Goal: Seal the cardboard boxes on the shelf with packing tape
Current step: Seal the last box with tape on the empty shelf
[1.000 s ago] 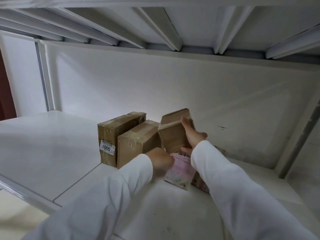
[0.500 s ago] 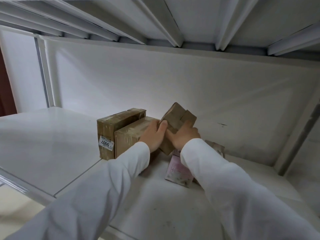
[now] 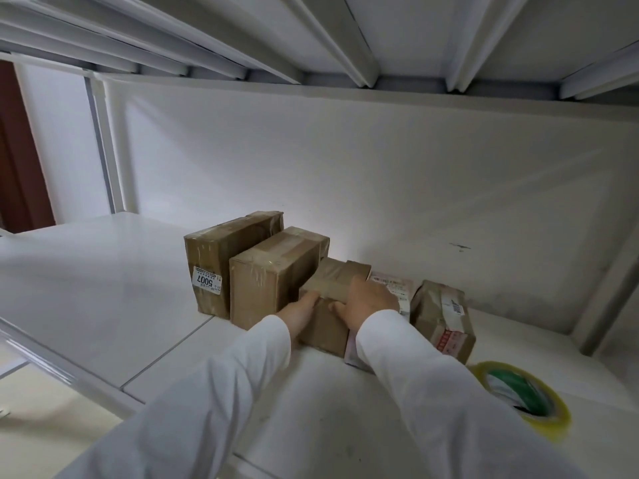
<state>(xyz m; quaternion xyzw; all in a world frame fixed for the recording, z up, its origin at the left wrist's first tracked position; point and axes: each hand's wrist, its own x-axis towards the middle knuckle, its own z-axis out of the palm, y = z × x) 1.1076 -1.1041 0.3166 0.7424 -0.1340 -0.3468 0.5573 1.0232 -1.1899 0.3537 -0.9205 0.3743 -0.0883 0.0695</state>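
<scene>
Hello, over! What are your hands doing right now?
Left hand, right hand both on small brown cardboard box. Yellowish packing tape roll lies untouched, right. Nothing blocking.

Both hands gripping small box (image 3: 332,292) on shelf (image 3: 103,288): left hand (image 3: 300,311) on its left side, right hand (image 3: 368,302) on top-right. Tape roll (image 3: 525,392) lying near right.

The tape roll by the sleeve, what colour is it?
The tape roll looks yellowish, with a green core; the head view shows it.
</scene>
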